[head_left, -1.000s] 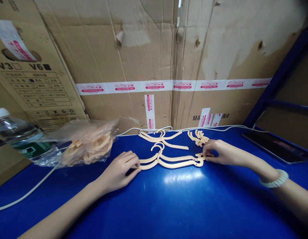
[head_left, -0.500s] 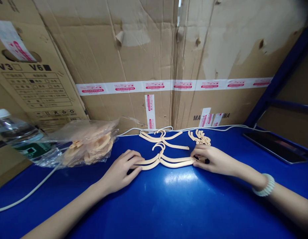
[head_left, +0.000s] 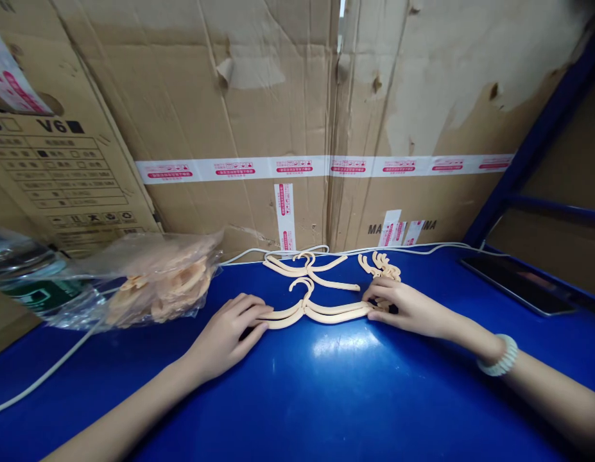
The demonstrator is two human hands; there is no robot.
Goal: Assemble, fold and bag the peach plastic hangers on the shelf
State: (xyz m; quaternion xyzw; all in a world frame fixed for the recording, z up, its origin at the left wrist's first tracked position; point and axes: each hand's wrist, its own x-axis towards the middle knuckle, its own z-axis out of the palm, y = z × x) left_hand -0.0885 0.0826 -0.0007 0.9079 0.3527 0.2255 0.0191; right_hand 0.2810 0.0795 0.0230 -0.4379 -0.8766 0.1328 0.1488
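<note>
Two small beige clothes hangers (head_left: 336, 314) lie one against the other on the blue tabletop, hooks pointing away from me. Their left ends are between the fingers and thumb of my left hand (head_left: 233, 330). My right hand (head_left: 407, 307) pinches the right ends, its fingertips partly hiding them. Just behind lie more beige hangers (head_left: 333, 283), overlapping unevenly with their arms apart. Beyond my right hand, a group of loose beige hook pieces (head_left: 381, 263) is partly covered by the fingers.
A clear plastic bag (head_left: 165, 276) of beige pieces stands at left, beside a water bottle (head_left: 32, 276) with a green label. A dark phone (head_left: 516, 285) lies at right. A white cable (head_left: 413, 249) runs along the cardboard (head_left: 220, 212) at the back.
The arms of the two held hangers lie closer together than before. Both hands keep their hold. The whole view has shifted slightly, so things sit a little further left.
</note>
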